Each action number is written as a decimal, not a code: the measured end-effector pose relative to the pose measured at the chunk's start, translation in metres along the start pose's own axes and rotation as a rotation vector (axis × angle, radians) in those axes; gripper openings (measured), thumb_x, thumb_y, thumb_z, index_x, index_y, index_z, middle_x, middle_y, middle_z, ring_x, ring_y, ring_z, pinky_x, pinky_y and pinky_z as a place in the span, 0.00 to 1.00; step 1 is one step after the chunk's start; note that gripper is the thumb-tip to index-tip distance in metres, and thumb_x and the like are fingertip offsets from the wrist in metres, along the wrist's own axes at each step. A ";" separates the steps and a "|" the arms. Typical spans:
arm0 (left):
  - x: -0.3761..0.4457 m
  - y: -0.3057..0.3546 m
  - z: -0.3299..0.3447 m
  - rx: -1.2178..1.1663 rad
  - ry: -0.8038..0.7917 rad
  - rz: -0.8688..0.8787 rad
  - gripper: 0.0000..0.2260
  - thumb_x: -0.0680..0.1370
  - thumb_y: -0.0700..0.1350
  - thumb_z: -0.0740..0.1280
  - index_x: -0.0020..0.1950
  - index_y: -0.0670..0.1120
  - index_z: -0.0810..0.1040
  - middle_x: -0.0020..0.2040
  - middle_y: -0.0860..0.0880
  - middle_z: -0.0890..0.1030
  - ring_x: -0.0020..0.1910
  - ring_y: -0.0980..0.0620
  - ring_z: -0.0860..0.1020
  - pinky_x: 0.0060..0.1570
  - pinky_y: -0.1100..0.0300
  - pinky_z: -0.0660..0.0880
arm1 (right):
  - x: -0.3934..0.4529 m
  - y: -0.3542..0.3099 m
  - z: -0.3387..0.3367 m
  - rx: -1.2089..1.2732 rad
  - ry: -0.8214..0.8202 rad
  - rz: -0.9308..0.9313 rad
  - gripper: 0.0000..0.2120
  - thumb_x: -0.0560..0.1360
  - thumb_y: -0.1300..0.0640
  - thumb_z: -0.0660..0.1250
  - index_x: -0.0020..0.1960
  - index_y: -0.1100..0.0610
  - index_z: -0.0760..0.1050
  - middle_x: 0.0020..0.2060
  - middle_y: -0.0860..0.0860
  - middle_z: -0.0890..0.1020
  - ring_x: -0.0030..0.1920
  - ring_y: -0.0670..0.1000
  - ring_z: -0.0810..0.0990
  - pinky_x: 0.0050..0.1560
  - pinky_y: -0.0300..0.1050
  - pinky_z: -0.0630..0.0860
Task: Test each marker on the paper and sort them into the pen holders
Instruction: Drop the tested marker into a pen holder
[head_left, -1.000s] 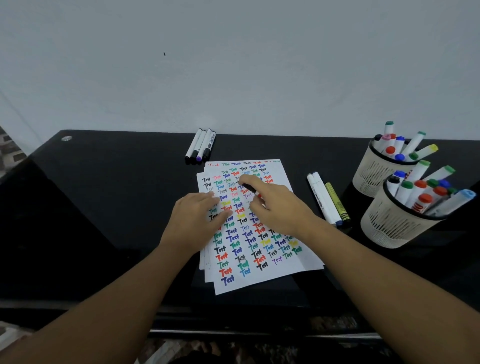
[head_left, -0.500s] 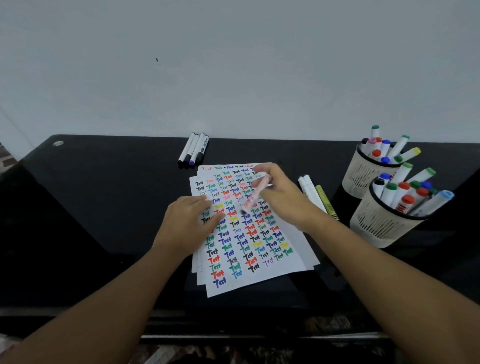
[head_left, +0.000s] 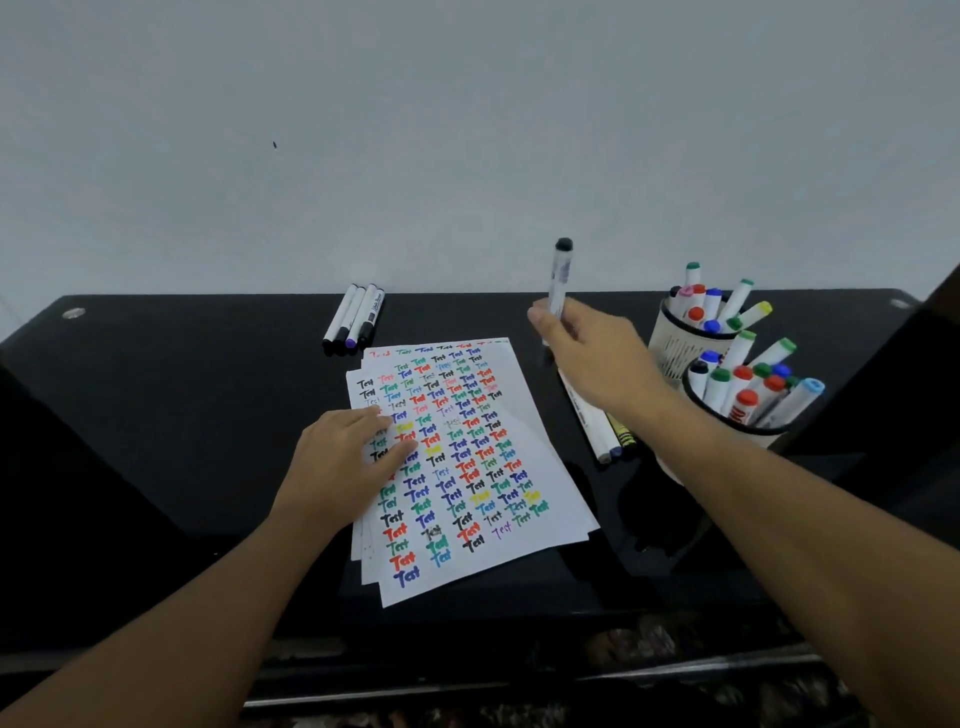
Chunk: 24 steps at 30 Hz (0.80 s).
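Observation:
A stack of white paper (head_left: 540, 452) covered in coloured "Test" words lies on the black table (head_left: 182, 415). My left hand (head_left: 345, 465) rests flat on the paper's left side. Raised above the table to the right of the paper, my right hand (head_left: 597, 358) grips a white marker with a black cap (head_left: 560, 280), held upright. Two cream pen holders stand at the right, a far one (head_left: 675, 348) and a near one (head_left: 748, 431), both full of capped markers.
Three markers (head_left: 355, 322) lie together behind the paper near the wall. Several more markers (head_left: 605, 431) lie between the paper and the holders, partly under my right wrist. The table's front edge is just below the paper.
My right hand has lifted off the paper and moved right and away, turning the marker upright. My left hand has stayed on the paper.

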<state>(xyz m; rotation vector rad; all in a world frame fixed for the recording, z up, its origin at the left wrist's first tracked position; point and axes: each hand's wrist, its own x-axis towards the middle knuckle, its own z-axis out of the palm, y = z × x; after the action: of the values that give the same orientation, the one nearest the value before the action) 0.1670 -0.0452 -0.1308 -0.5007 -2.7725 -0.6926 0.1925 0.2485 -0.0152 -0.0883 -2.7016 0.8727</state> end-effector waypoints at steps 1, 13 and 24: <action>0.000 -0.001 0.000 0.002 0.000 -0.003 0.27 0.76 0.64 0.69 0.66 0.47 0.81 0.68 0.49 0.79 0.68 0.50 0.74 0.68 0.48 0.71 | 0.004 0.002 -0.008 -0.063 0.033 -0.009 0.20 0.85 0.38 0.56 0.51 0.51 0.79 0.37 0.46 0.81 0.41 0.51 0.81 0.41 0.47 0.74; 0.001 -0.003 0.002 0.007 -0.018 -0.030 0.29 0.75 0.66 0.67 0.68 0.48 0.80 0.69 0.50 0.78 0.69 0.51 0.72 0.68 0.50 0.70 | 0.029 0.047 -0.107 -0.242 0.227 0.125 0.13 0.82 0.46 0.67 0.59 0.53 0.70 0.44 0.51 0.84 0.44 0.57 0.82 0.42 0.52 0.77; 0.001 -0.002 0.001 0.005 -0.010 -0.026 0.29 0.75 0.66 0.68 0.68 0.48 0.81 0.69 0.51 0.78 0.69 0.52 0.72 0.69 0.49 0.70 | 0.030 0.067 -0.107 -0.222 0.237 0.199 0.15 0.81 0.48 0.69 0.60 0.58 0.76 0.52 0.55 0.82 0.48 0.55 0.80 0.44 0.51 0.76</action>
<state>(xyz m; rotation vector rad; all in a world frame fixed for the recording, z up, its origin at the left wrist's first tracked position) 0.1651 -0.0463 -0.1328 -0.4696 -2.7942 -0.6908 0.1935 0.3676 0.0364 -0.4845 -2.5829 0.5670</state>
